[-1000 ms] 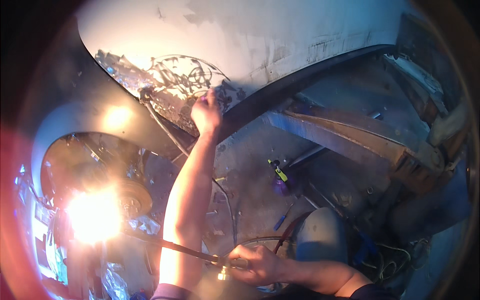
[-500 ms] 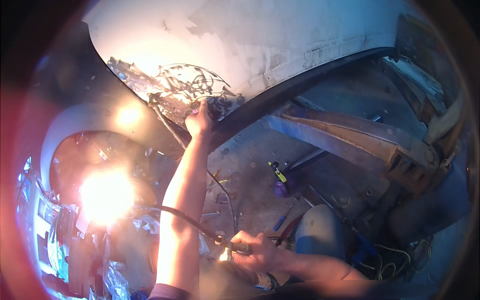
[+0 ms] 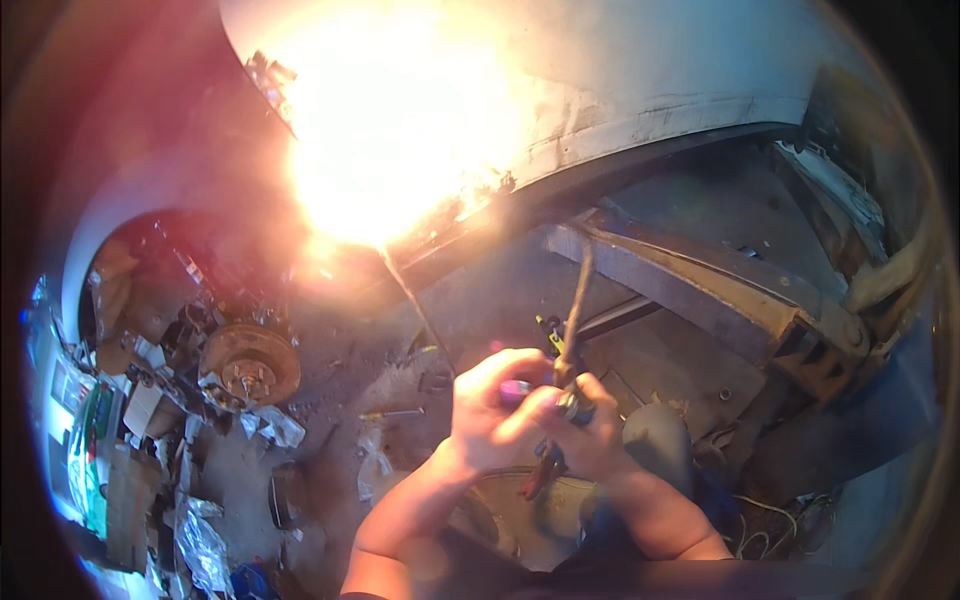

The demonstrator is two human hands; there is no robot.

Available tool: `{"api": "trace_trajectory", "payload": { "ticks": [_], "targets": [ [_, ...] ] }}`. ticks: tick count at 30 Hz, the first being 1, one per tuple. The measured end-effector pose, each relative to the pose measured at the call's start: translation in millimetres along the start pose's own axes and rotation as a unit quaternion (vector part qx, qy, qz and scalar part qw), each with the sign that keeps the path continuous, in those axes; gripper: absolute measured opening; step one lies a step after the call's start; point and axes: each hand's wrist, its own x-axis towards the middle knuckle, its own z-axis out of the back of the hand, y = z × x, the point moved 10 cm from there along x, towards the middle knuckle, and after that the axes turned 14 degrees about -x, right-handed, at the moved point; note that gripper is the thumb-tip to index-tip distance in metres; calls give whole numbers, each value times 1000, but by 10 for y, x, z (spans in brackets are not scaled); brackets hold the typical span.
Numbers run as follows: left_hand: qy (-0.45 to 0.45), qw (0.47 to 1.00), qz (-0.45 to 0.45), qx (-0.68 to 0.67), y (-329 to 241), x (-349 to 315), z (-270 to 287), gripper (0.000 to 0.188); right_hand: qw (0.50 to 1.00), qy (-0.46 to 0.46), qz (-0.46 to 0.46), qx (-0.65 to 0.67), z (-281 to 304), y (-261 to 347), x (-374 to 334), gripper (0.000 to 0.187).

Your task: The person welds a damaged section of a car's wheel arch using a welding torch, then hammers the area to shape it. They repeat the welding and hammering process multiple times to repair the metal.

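Just in front of me, my left hand (image 3: pixel 500 410) is closed round a small purple object (image 3: pixel 515 392) with a shiny end, like a lighter. Close beside it, my right hand (image 3: pixel 595 435) grips a gas torch (image 3: pixel 568 372). The torch's long thin tube points up and away, past the left end of a steel beam. Both hands nearly meet at the torch's body. Ahead of them is a pale vehicle body panel (image 3: pixel 690 70), its scorched lower left part mostly washed out by a large white-yellow glare. I cannot tell the glare's source.
A rusty brake disc (image 3: pixel 250 365) sits in the wheel arch at the left. The rusty steel beam (image 3: pixel 690 265) crosses at the right. A thin rod or cord (image 3: pixel 415 300) hangs below the glare. Crumpled clear plastic (image 3: pixel 205 550) and coiled cords (image 3: pixel 775 525) lie low down.
My left hand has come back from the panel to beside my right hand. The torch's tube has swung from leftward to upward. The brightest glare has shifted from the lower left to the panel.
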Motion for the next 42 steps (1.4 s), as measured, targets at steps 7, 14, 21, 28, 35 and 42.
{"api": "trace_trajectory", "payload": {
  "ticks": [7, 14, 21, 28, 35, 42],
  "targets": [
    [105, 942, -112, 298, -131, -12, -413, 37, 984, -34, 1, 176, -6, -225, 59, 41],
    [120, 936, -115, 309, -25, 26, -396, 30, 989, -101, -66, 80, 32, -492, 30, 48],
    [66, 948, -89, 299, 70, 241, -201, 26, 993, -74, -39, 84, -43, -327, 340, 44],
    [-24, 951, -61, 303, 213, 599, 224, 28, 996, -71, -48, 13, -217, -233, 920, 27],
    [-87, 948, -26, 304, 405, 661, 565, 28, 995, -57, -78, 33, -500, -514, 1207, 27],
    [-110, 933, -3, 342, 506, 656, 800, 28, 984, -98, -39, -145, -576, -460, 1297, 35]
  ]
}}
